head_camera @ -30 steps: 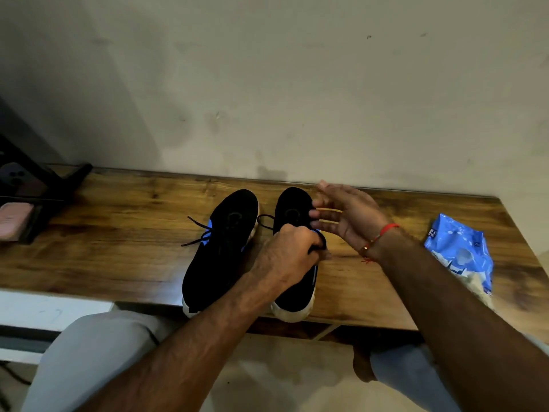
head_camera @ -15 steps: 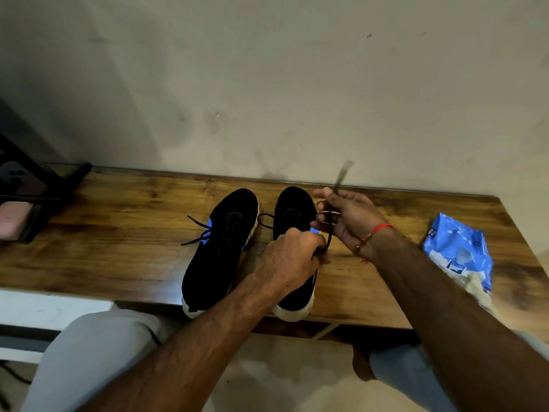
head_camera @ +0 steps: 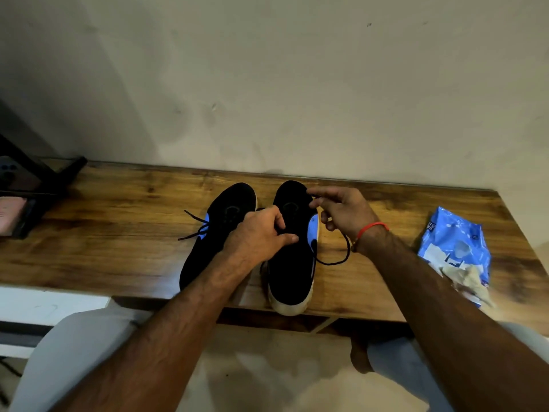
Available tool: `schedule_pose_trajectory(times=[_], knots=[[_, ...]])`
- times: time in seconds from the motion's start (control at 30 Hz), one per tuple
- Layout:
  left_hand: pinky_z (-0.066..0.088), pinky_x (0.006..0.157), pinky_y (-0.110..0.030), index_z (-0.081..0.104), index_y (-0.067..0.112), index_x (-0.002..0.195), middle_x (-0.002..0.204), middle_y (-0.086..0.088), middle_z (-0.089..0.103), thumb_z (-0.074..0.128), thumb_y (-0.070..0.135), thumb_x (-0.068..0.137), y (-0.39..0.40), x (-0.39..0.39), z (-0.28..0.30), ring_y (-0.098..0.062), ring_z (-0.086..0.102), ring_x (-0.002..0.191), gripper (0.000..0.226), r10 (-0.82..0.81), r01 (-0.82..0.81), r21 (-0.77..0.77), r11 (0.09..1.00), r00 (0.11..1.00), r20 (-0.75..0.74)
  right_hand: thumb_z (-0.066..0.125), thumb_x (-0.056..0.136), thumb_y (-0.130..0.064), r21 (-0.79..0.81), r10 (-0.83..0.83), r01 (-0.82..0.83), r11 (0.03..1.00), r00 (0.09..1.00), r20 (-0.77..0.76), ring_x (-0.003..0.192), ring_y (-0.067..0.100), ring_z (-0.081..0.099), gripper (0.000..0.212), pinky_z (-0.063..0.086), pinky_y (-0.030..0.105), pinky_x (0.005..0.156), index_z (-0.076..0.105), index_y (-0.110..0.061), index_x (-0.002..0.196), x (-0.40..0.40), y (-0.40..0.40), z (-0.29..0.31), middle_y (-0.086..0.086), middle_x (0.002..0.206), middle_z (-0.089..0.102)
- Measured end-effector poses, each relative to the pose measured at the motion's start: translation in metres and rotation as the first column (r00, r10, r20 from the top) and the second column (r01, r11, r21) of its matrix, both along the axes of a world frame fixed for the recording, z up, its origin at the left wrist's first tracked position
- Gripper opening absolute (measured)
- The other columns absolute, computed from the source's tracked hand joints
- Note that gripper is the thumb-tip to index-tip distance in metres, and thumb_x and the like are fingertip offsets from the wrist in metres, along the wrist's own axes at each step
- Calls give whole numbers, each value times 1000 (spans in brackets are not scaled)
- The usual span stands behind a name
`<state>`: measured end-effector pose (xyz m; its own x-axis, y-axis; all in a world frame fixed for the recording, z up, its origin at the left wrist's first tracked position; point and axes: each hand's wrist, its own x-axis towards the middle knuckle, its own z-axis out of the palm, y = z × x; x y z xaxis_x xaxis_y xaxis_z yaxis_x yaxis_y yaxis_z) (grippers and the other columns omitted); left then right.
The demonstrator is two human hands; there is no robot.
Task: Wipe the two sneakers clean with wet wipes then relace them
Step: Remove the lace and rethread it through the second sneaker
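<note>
Fingers (head_camera: 315,200) of the right hand (head_camera: 344,212) pinch the lace (head_camera: 341,257) above the right sneaker (head_camera: 292,263), left hand (head_camera: 258,236) fingers curled onto that sneaker.

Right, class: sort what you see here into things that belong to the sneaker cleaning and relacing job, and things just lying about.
Belong to the job:
left sneaker
right sneaker
black lace
wet wipes pack
left hand
right hand

Just lying about:
phone
black stand
pink item

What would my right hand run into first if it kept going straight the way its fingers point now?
Probably the toe of the right sneaker: the right hand points left across it, toward the left sneaker. It may pass above; depth is unclear.
</note>
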<state>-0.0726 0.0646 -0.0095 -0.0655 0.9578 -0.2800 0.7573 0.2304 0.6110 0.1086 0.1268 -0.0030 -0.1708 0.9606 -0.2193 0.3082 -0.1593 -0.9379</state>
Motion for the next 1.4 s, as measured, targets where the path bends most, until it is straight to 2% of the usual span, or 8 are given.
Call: schedule_pose_trajectory(times=[0.1, 0.2, 0.4, 0.6, 0.7, 0.8, 0.97, 1.4], knots=[[61, 72, -34, 61, 30, 92, 92, 4, 66, 76, 32, 90, 2, -5, 3, -11, 66, 80, 15, -32, 32, 11, 999, 999, 5, 56, 95, 4, -28, 37, -38, 999, 998, -43, 53, 11, 50, 23, 42, 22, 43, 74, -8, 103, -4, -2, -1, 9, 86, 71], [54, 51, -23, 67, 27, 96, 90, 2, 67, 71, 28, 95, 4, -10, 11, -12, 69, 76, 4, -24, 23, 18, 1000, 998, 58, 71, 89, -8, -9, 116, -116, 993, 993, 23, 49, 7, 52, 10, 45, 20, 46, 75, -7, 99, -6, -5, -4, 8, 80, 71], [59, 50, -26, 70, 23, 89, 78, -3, 69, 66, 29, 98, 7, -16, 7, -15, 70, 66, 11, 90, -80, -85, 993, 988, 128, 75, 85, -9, 46, 173, -183, 982, 970, 170, 67, 16, 64, 7, 58, 30, 65, 75, -12, 92, -10, -6, -12, 7, 81, 72], [58, 89, -43, 67, 36, 117, 121, 3, 60, 71, 42, 92, 10, -21, 5, -15, 61, 101, 26, 9, -12, -35, 999, 996, -84, 69, 90, -10, 28, 232, -252, 967, 925, 300, 70, 15, 69, 9, 60, 27, 67, 71, -18, 88, -12, -8, -11, 3, 81, 71], [52, 86, -30, 60, 37, 126, 132, 2, 41, 73, 34, 90, 10, -18, 13, -13, 53, 104, 39, -26, 24, -45, 999, 998, -60, 66, 93, -12, 81, 216, -262, 962, 907, 361, 73, 12, 67, 6, 53, 17, 57, 70, -16, 93, -14, -8, -12, 2, 90, 70], [43, 65, -20, 65, 32, 108, 117, 1, 56, 73, 35, 89, 7, -9, 14, -8, 57, 91, 22, 26, -27, 41, 999, 999, 19, 66, 93, -12, 129, 224, -295, 947, 892, 392, 81, 18, 68, 6, 58, 27, 65, 71, -14, 94, -16, -6, -13, 5, 92, 70], [49, 59, -17, 67, 27, 87, 92, 2, 66, 73, 37, 92, 0, 5, -5, -5, 64, 76, 13, 91, -93, 123, 988, 996, 18, 66, 93, -10, 189, 282, -407, 894, 838, 467, 89, 16, 63, 7, 54, 38, 85, 72, -12, 91, -18, -4, -11, -3, 89, 66], [62, 61, -28, 71, 20, 97, 84, 5, 67, 70, 30, 95, -7, 13, -22, -6, 65, 66, 10, 128, -141, 277, 950, 990, 65, 62, 92, -3, 334, 234, -628, 703, 648, 725, 90, 22, 59, 15, 51, 35, 78, 73, -10, 100, -23, -2, -13, 6, 98, 62]])
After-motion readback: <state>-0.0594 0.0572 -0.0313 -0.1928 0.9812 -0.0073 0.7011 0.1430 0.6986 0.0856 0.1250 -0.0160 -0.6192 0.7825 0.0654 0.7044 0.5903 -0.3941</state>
